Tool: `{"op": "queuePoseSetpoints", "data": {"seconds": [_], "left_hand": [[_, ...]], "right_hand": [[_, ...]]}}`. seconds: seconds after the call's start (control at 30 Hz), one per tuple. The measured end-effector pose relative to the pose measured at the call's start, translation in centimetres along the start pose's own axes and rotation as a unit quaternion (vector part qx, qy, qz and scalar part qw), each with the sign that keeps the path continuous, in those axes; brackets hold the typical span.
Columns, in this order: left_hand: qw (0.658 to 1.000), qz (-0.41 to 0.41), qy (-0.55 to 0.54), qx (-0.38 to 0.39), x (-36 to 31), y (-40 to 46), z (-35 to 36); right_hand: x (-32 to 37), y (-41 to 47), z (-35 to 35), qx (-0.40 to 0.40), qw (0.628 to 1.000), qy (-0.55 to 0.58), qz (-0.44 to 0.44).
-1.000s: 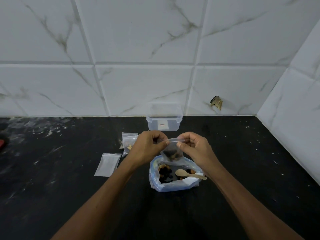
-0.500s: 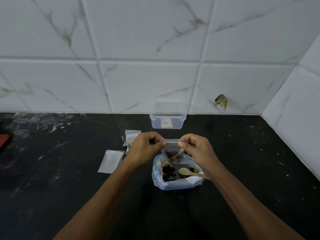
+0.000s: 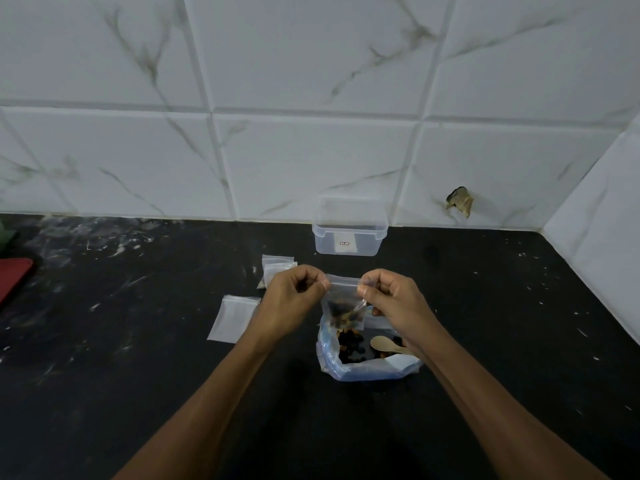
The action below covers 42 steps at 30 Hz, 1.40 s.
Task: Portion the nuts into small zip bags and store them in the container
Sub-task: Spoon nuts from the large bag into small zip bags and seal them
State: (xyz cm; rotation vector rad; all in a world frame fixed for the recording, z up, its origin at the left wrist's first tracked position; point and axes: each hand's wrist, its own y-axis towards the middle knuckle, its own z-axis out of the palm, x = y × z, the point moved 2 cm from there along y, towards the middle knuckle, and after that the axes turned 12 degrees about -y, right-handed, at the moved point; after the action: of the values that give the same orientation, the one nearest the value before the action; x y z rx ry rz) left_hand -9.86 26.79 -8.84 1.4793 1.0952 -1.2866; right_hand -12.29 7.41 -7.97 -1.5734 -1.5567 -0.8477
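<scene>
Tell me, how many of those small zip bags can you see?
3 for certain: one filled bag pinched between both hands, one flat empty bag on the counter left of them, one bag behind the left hand. More may lie stacked there.

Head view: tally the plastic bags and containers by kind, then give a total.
Small zip bag held in the hands: 1
Small zip bags lying on the counter: at least 2
Large open bag of nuts: 1
Clear lidless container: 1
Total: at least 5
</scene>
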Motion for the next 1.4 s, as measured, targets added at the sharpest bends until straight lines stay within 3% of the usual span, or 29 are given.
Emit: {"op": "queuePoseSetpoints", "data": {"seconds": [0.37,0.53,0.73,0.93,1.13,1.23,1.3,1.4], "left_hand": [[0.996,-0.032,-0.08,0.016,0.4,-0.5,-1.8],[0.997,-0.04,-0.067,-0.005,1.0,-0.1,-2.3],[0.998,-0.029,-0.054,0.006,1.5,0.2,-2.7],[0.997,-0.032,-0.066,0.015,2.0,0.3,-2.7],[0.997,-0.048,-0.055,0.009,2.7,0.2,-3.0],[0.996,-0.063,-0.06,-0.013,3.1,0.0,-3.3],[0.993,-0.078,-0.081,-0.026,3.6,0.0,-3.6],[0.989,-0.093,-0.104,-0.051,4.3,-0.1,-4.0]], "right_hand": [[0.7,1.3,2.3,0.041,0.999,-0.018,-0.001],[1.0,1.7,3.4,0.037,0.999,-0.018,-0.006],[1.5,2.5,4.1,0.044,0.991,-0.103,-0.071],[1.2,2.9,4.9,0.054,0.989,-0.103,-0.091],[0.7,2.9,5.5,0.054,0.996,-0.061,-0.034],[0.0,2.4,6.0,0.098,0.994,-0.004,0.037],[-0.6,2.2,7.0,0.137,0.989,-0.011,0.062],[-0.7,2.3,8.2,0.132,0.988,-0.042,0.065]]}}
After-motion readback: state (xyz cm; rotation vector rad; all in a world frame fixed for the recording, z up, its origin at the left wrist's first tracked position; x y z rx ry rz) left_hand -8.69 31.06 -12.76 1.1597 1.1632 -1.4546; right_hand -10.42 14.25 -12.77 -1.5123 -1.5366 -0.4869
